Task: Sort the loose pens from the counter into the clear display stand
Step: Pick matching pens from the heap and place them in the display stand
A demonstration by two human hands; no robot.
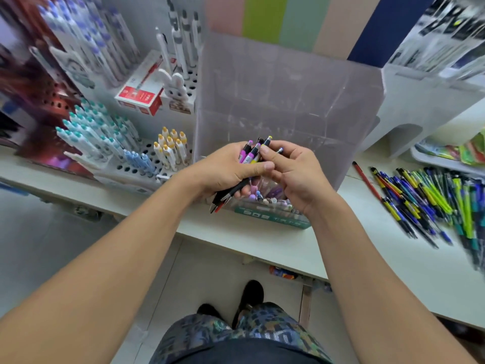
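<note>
The left hand (225, 174) clenches a bundle of pens (249, 156), light, stiff and slick, best pinched mid-barrel, while the right hand (294, 172) pinches 1 top, before the clear display stand (288, 95) at 12 o'clock; loose pens (430, 200) lie at 3 o'clock on the worktop (262, 237).

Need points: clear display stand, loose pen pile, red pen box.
clear display stand (288, 82), head view, bare back wall.
loose pen pile (430, 195), head view, middle of the heap on the counter.
red pen box (139, 97), head view, top face.
</note>
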